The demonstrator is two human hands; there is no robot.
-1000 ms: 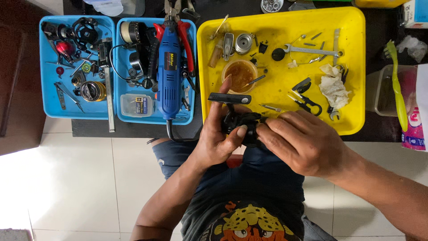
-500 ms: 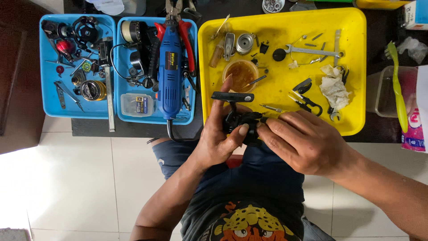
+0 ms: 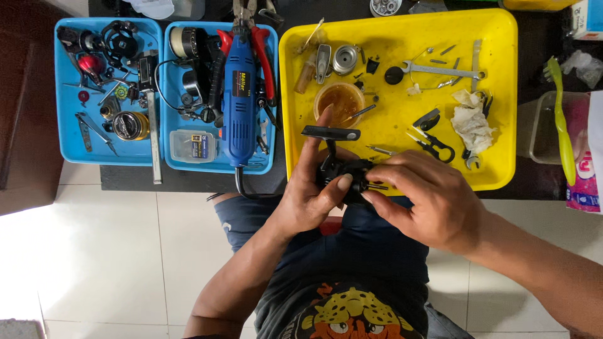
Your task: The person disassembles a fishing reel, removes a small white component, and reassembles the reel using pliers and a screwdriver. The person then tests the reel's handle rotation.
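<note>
A dark surface (image 3: 188, 181) stands over a pale tiled floor (image 3: 113, 251), seen from above, with the person's lap below it.

At far left a blue tray (image 3: 63, 150) holds small metal parts, a red knob and a brass-coloured spool (image 3: 129, 124). Just beside it a second blue tray (image 3: 171, 160) carries a blue rotary tool (image 3: 240, 107) lying lengthwise, red-handled pliers (image 3: 264, 56) around its upper end, a small clear box (image 3: 193, 145) and coiled black cable.

Next comes a yellow tray (image 3: 502, 94) with a clear cup (image 3: 339, 100) of amber liquid, a metal cap (image 3: 344, 59), a spanner (image 3: 443, 70), a crumpled cloth (image 3: 471, 122) and black-handled snips (image 3: 433, 145).

At the near edge of the yellow tray, over the lap, both hands meet on a black fishing reel (image 3: 348, 172), its handle arm (image 3: 330, 132) sticking up over the tray. The left hand (image 3: 308, 198) is closed around the reel from the left, thumb across its body and forefinger stretched up along the handle arm. The right hand (image 3: 433, 201) comes in from the right, its fingertips pinched narrowly on the reel's right side; what they grip there is too small to tell.

At far right a green toothbrush (image 3: 561, 113) lies across a clear tub (image 3: 540, 135), by a pink packet (image 3: 584, 182).
</note>
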